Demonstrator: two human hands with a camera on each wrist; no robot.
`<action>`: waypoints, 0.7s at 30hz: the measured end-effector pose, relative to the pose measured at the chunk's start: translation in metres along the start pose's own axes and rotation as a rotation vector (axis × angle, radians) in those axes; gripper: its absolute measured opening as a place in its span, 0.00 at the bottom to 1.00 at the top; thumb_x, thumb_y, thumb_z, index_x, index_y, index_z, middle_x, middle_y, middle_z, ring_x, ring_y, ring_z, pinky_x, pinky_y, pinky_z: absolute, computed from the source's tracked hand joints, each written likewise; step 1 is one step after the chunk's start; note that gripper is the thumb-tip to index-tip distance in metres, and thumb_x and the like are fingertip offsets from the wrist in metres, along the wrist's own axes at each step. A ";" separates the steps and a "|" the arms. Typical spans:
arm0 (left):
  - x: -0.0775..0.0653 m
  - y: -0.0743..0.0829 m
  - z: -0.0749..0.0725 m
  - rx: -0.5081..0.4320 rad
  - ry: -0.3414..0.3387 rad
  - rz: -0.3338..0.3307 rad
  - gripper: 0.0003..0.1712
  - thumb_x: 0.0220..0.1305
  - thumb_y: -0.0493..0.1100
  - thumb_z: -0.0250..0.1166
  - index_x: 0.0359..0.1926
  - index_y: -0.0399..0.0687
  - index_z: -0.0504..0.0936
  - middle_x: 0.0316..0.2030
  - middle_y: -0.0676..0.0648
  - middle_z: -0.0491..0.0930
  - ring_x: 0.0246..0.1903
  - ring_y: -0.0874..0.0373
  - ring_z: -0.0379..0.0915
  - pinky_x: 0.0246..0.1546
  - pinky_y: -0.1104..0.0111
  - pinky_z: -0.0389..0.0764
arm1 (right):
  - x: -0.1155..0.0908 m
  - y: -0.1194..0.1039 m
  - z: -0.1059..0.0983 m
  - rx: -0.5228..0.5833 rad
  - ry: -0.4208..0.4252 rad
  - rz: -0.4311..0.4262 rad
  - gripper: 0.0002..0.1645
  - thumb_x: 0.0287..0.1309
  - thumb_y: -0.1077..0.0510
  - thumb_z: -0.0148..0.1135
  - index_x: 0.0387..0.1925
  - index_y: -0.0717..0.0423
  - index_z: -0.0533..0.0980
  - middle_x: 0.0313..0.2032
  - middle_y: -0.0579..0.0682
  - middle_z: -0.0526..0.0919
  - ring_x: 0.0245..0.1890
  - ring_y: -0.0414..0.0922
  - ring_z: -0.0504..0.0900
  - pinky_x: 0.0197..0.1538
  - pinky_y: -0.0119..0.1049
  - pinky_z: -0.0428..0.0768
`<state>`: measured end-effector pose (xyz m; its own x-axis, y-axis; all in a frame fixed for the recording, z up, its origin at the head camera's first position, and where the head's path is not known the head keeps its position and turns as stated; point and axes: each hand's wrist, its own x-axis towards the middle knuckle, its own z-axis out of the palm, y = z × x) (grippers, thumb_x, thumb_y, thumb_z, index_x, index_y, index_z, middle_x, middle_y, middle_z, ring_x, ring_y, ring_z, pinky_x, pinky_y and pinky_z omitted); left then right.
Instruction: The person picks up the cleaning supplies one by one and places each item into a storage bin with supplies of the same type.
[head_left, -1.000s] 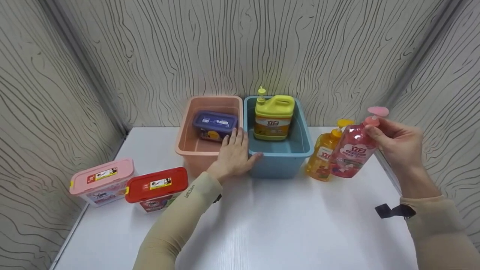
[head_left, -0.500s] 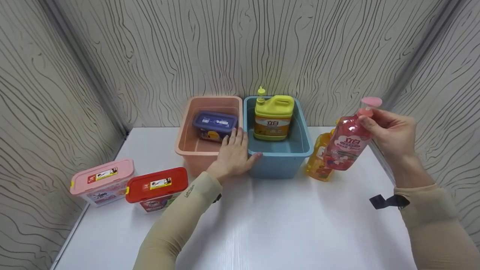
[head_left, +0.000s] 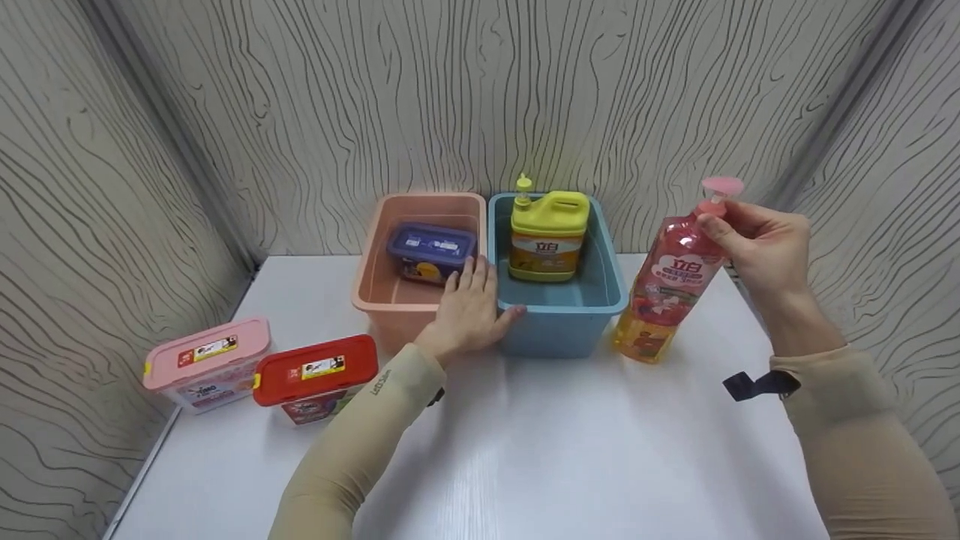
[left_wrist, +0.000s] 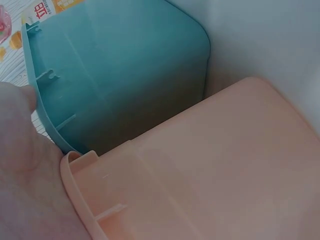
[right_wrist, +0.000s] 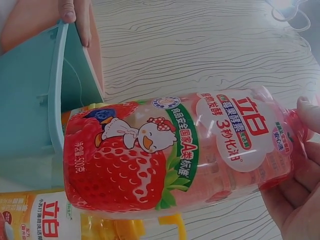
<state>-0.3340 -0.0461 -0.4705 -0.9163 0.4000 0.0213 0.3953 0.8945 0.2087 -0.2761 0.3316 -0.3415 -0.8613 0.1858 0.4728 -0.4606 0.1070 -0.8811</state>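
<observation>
My right hand (head_left: 769,244) pinches the neck of a pink pump bottle of dish soap (head_left: 679,270), just below its pump head. The bottle hangs tilted in the air, and its strawberry label faces the right wrist camera. Behind it stands an orange pump bottle (head_left: 645,341), mostly hidden in the head view; its yellow pump shows in the right wrist view. My left hand (head_left: 469,307) lies with straight fingers over the adjoining front rims of the pink bin (head_left: 405,306) and the blue bin (head_left: 570,309). The thumb reaches onto the blue rim (left_wrist: 42,112).
Inside the pink bin lies a dark blue lidded tub (head_left: 435,240). A yellow jug with a pump (head_left: 547,232) stands in the blue bin. Two more lidded tubs, one pink (head_left: 210,352) and one red (head_left: 315,367), sit at the left on the white table (head_left: 540,465). Wood-patterned walls enclose the table.
My right hand has moved left and up with the pink pump bottle, which now covers most of the orange one. The left hand stays where it was.
</observation>
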 end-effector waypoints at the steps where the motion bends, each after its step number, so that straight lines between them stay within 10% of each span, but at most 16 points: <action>1: 0.000 0.000 0.000 -0.001 -0.002 0.002 0.60 0.83 0.79 0.41 0.91 0.37 0.45 0.93 0.35 0.40 0.93 0.38 0.35 0.93 0.40 0.47 | 0.000 0.000 0.001 0.010 0.005 0.003 0.20 0.69 0.63 0.78 0.58 0.70 0.88 0.41 0.44 0.98 0.36 0.38 0.89 0.45 0.24 0.90; 21: 0.002 0.000 0.000 0.012 -0.024 -0.007 0.62 0.82 0.80 0.40 0.92 0.37 0.43 0.93 0.36 0.38 0.94 0.38 0.33 0.93 0.40 0.45 | 0.022 0.009 0.032 -0.101 0.008 -0.080 0.21 0.70 0.60 0.78 0.57 0.71 0.88 0.39 0.40 0.97 0.36 0.35 0.91 0.45 0.23 0.89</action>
<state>-0.3356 -0.0457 -0.4707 -0.9175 0.3978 -0.0038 0.3894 0.8998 0.1968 -0.3062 0.3059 -0.3388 -0.8209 0.1802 0.5419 -0.5035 0.2195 -0.8357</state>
